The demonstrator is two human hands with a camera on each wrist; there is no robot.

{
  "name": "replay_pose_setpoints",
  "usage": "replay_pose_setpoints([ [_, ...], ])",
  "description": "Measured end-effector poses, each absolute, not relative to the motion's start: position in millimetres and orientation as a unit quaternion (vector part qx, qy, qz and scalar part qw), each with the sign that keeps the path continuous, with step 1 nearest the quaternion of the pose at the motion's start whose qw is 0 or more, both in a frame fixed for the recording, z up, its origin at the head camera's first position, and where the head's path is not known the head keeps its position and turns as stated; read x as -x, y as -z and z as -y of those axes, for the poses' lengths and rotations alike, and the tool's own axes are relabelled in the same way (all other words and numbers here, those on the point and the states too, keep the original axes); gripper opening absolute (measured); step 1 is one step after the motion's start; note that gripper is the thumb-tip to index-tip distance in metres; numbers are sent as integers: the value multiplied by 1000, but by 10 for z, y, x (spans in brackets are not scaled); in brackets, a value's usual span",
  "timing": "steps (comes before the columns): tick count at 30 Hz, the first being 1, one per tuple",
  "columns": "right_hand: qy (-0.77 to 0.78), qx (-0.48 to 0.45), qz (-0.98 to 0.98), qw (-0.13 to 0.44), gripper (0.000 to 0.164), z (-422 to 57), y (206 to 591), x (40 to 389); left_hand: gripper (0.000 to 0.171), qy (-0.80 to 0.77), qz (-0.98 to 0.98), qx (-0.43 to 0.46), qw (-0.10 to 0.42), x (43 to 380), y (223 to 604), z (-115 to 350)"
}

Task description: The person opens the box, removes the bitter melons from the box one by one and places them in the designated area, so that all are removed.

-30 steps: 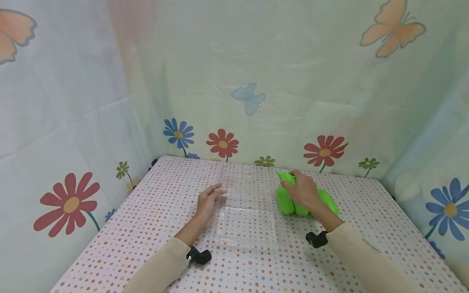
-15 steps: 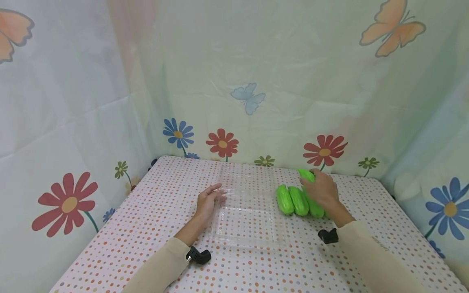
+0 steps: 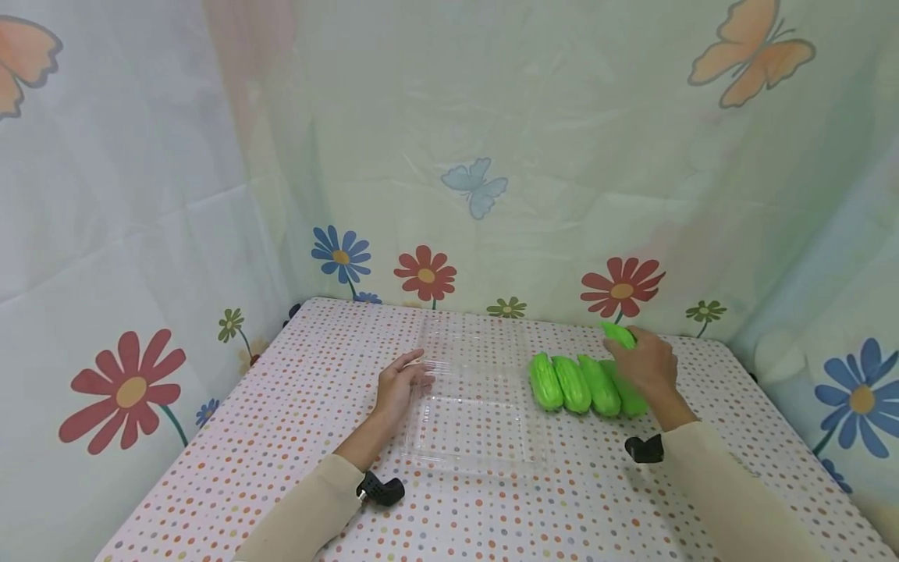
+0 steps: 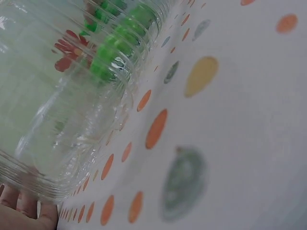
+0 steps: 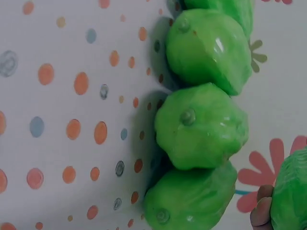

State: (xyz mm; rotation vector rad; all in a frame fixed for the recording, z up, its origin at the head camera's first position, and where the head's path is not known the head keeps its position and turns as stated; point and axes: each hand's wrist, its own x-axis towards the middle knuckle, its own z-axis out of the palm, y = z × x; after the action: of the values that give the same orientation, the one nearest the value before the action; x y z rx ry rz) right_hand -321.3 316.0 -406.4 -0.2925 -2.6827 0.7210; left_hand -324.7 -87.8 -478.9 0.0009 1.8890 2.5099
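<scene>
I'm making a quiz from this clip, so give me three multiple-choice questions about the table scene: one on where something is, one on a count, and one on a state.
1. Where does the clear tray lie?
A. between the two hands
B. right of the right hand
C. on the gourds

2. How many green gourds are on the table?
A. two
B. four
C. six

3. What is the right hand doing?
A. lying flat on the tablecloth
B. gripping the tray
C. holding the gourd at the right end of the row

Answers:
1 A: the tray sits between the left hand and the gourds.
2 B: three lie free, and a fourth is under the right hand.
3 C: its fingers curl over that gourd.
</scene>
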Motion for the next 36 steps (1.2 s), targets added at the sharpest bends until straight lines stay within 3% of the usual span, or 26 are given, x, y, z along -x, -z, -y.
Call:
replay_pose_setpoints([
  [19, -293, 195, 926, 132, 68, -3500, 4248, 3198, 48, -799, -602, 4, -1, 3256, 4817, 875],
  [36, -288, 206, 929, 105, 68, -3610, 4420, 3191, 48, -809, -588, -3, -1, 3242, 4805, 876],
])
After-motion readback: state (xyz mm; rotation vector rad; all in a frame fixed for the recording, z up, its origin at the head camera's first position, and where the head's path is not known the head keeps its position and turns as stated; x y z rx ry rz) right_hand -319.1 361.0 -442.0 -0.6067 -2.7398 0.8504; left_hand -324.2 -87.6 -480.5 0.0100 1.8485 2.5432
